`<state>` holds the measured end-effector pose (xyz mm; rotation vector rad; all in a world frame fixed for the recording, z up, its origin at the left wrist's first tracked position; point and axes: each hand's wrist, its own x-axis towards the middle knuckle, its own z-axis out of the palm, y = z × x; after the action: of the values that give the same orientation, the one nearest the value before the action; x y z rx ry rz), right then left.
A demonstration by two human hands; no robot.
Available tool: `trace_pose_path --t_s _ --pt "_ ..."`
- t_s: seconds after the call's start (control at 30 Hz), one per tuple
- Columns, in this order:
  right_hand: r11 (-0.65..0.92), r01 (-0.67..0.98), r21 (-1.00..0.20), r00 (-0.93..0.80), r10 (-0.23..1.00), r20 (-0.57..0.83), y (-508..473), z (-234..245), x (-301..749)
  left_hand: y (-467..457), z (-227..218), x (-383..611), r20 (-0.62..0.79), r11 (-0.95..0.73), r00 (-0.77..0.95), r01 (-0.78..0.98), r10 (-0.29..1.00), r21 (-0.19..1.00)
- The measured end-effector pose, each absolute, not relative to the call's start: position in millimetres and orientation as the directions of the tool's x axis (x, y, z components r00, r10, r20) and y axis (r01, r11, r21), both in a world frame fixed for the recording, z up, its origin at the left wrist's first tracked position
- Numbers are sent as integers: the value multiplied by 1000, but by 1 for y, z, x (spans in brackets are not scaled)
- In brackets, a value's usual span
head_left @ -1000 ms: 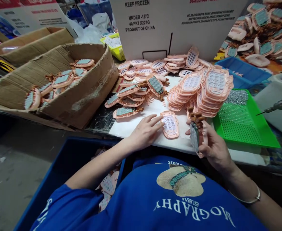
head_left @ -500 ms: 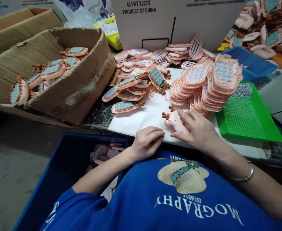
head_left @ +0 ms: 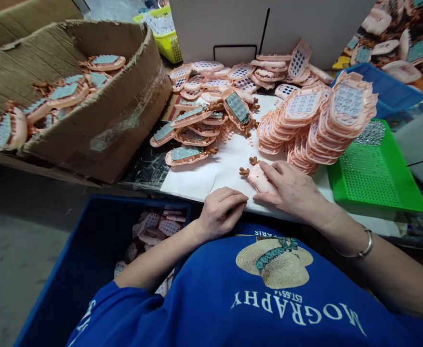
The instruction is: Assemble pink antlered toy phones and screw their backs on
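Observation:
My right hand (head_left: 291, 190) lies over a pink plastic toy casing (head_left: 260, 179) on the white sheet. Thumb and fingers grip its sides, and brown antlers stick out at its far left end. Close to the table's front edge, my left hand (head_left: 223, 210) is closed with the fingertips pinched together; whatever it holds is too small or hidden. Tall leaning stacks of pink casing halves with button holes (head_left: 303, 106) stand beyond my right hand. Left of them lies a pile of antlered casing halves fitted with grey-green keypads (head_left: 186, 154).
A cardboard box (head_left: 125, 111) with keypad casings stands at left. A blue bin (head_left: 85, 241) of casings sits below the table edge. At right are a green tray (head_left: 410, 188) with small silvery pieces and a blue basket (head_left: 403, 96). A yellow basket (head_left: 170, 46) stands behind.
The view has shifted slightly, so the tabletop items sit higher in it. The casing under my right hand has turned a little. My left hand has stayed pinched in place.

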<state>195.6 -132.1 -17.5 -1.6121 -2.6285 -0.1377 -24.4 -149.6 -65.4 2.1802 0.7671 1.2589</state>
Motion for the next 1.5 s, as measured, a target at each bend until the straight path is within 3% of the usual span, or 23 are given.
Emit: trace_pose_path --t_s 0.2,0.33,0.43,0.5,0.6,0.73,0.8,0.87,1.17,1.37,1.5 --pt "443 886 134 -457 884 96 -136 -22 192 -155 -57 -24 427 -508 333 213 841 835" --pt "501 866 7 -489 842 230 -136 -28 197 -154 -46 -20 53 -75 288 69 956 995" --pt "545 833 -95 -471 789 395 -141 -25 195 -148 -37 -8 -99 156 363 -129 926 979" --pt "570 813 -118 -453 748 485 -148 -21 190 -145 -31 3 -55 122 369 -159 928 980" --pt "604 783 -148 -415 685 599 -159 -17 187 -143 -22 16 56 -38 365 -57 929 998" --pt "605 622 -498 -277 764 582 -173 -7 202 -150 -9 13 239 -299 454 62 858 952" --pt "555 515 -653 -263 828 496 -179 1 212 -155 -3 7 248 -351 560 81 790 933" --pt "512 460 -725 -293 859 420 -183 6 219 -159 0 3 194 -349 661 110 725 931" --pt "323 420 -848 -213 944 253 -203 -16 228 -173 -9 13 -57 -102 672 195 738 975" --pt "361 433 -826 -124 931 342 -215 -14 233 -176 -6 19 -114 -61 703 218 702 974" --pt "327 446 -833 -186 944 272 -214 -13 237 -177 -7 21 -92 -77 698 206 710 976"
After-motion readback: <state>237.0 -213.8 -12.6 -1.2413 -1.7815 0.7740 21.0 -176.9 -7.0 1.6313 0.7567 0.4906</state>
